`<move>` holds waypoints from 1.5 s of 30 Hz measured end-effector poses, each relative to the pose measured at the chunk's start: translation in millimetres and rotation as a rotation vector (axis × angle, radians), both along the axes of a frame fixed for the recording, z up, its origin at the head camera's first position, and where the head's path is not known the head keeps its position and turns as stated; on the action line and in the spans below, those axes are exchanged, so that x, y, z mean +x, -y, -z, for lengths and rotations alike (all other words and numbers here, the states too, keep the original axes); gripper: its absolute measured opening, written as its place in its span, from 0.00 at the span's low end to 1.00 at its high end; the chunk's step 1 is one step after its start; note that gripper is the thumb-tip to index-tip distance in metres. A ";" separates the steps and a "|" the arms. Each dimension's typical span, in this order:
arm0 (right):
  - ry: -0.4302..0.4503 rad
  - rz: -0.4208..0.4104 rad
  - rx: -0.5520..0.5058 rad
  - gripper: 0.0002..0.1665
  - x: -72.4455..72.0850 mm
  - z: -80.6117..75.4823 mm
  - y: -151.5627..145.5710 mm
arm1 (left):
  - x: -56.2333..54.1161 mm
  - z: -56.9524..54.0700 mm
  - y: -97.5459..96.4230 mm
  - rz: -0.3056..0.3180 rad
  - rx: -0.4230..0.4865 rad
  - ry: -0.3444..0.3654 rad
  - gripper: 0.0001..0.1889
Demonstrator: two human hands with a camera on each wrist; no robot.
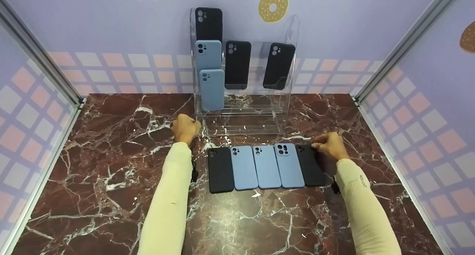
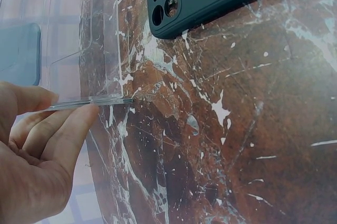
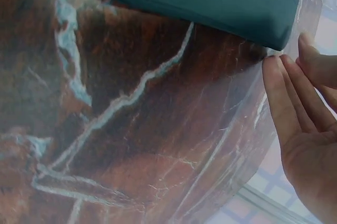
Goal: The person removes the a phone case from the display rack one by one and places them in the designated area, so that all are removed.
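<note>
My left hand (image 1: 185, 128) pinches the lower left edge of a clear acrylic display stand (image 2: 100, 99) between thumb and fingers. On the tabletop in front of the stand lies a row of phone cases. A black phone case (image 1: 221, 170) forms the left end, then come a blue case (image 1: 244, 168), a second blue case (image 1: 267, 167) and a third blue case (image 1: 290, 166) with a larger camera plate. At the right end is another black case (image 1: 311, 167). My right hand (image 1: 331, 145) is at that case's upper right corner, its extended fingertips (image 3: 274, 63) right by the corner and its thumb apart.
Tiers of the stand hold a black case (image 1: 209, 24) at top left, two blue cases (image 1: 212, 90) below it, a black case (image 1: 238, 65) mid-stand and a tilted black case (image 1: 279, 66) at right. Patterned walls (image 1: 122, 25) enclose the marbled table (image 1: 252, 225) behind and at both sides.
</note>
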State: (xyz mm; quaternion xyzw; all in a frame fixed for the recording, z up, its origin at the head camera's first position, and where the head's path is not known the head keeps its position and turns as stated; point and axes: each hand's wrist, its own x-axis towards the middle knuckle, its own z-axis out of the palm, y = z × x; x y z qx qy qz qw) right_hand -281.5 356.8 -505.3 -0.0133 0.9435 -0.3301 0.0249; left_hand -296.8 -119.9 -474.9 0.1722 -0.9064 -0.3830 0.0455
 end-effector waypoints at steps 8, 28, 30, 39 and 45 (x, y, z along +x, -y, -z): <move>-0.096 -0.028 -0.012 0.19 -1.1 -18.8 20.7 | 0.9 -0.5 0.7 -0.011 0.008 -0.001 0.15; -0.209 -0.370 -0.032 0.23 1.1 -83.6 159.2 | 2.7 -3.9 -0.9 -0.020 0.049 0.016 0.15; -0.213 -0.398 -0.017 0.23 -0.6 -89.2 174.0 | 3.5 -3.9 -0.4 -0.025 0.052 0.021 0.15; -0.274 -0.446 0.069 0.28 -14.8 -105.8 227.7 | 3.0 -3.6 -0.6 -0.022 0.046 0.016 0.15; -0.330 -0.459 0.066 0.38 -29.6 -112.1 252.1 | 2.7 -2.8 -0.8 -0.021 0.044 0.016 0.16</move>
